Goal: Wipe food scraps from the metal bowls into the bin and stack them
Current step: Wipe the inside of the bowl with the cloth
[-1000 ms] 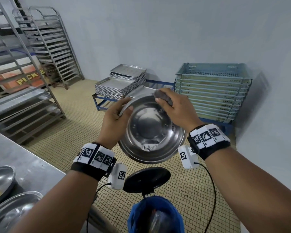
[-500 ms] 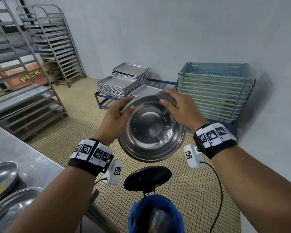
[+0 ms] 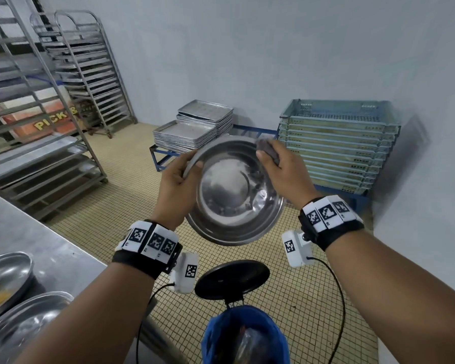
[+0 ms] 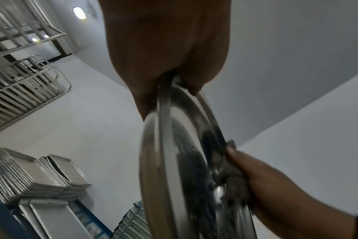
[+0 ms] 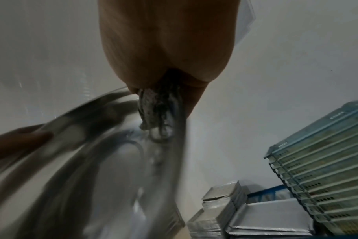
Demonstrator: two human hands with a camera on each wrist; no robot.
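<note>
A shiny metal bowl (image 3: 234, 195) is held tilted in the air above the bin (image 3: 244, 334), its inside facing me. My left hand (image 3: 180, 177) grips its left rim (image 4: 164, 103), thumb inside. My right hand (image 3: 276, 166) holds a grey cloth (image 3: 267, 149) pressed on the bowl's upper right rim; the cloth (image 5: 153, 103) hangs from the fingers against the blurred bowl (image 5: 92, 161), and the left wrist view shows the cloth (image 4: 233, 176) on the rim too. The bin has a blue liner and a raised black lid (image 3: 231, 279).
Two more metal bowls (image 3: 5, 277) with yellowish scraps sit on the steel counter (image 3: 37, 240) at lower left. Stacked metal trays (image 3: 195, 127) and stacked plastic crates (image 3: 339, 143) stand by the far wall. Tray racks (image 3: 84, 72) stand at left on the tiled floor.
The bowl has tilted more upright and both hands have risen a little. The cloth stays at the upper right rim, shifted slightly right.
</note>
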